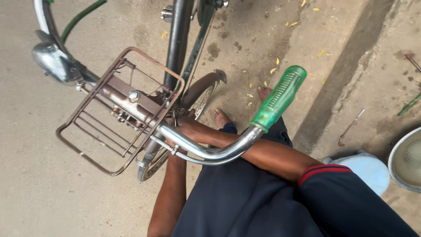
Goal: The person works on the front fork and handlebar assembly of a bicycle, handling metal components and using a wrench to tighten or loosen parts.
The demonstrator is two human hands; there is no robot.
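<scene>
I look down on a bicycle. Its chrome handlebar point(210, 153) ends in a green ribbed grip point(280, 96). A rusty wire basket point(118, 114) is fixed in front of the bar, above the front wheel point(199, 101). Both my arms reach under the handlebar toward the stem. My right hand point(187, 125) lies against the parts just behind the basket, with its fingers hidden. My left hand point(174, 159) goes up behind the chrome bar, and only the wrist shows. What either hand grips is covered by the bar and basket.
A chrome headlamp point(55, 61) sticks out at the upper left. My bare feet point(220, 117) stand on the concrete by the wheel. At the right are a metal bowl point(405, 160), a pale blue round object point(368, 169) and a thin rusty tool point(348, 129).
</scene>
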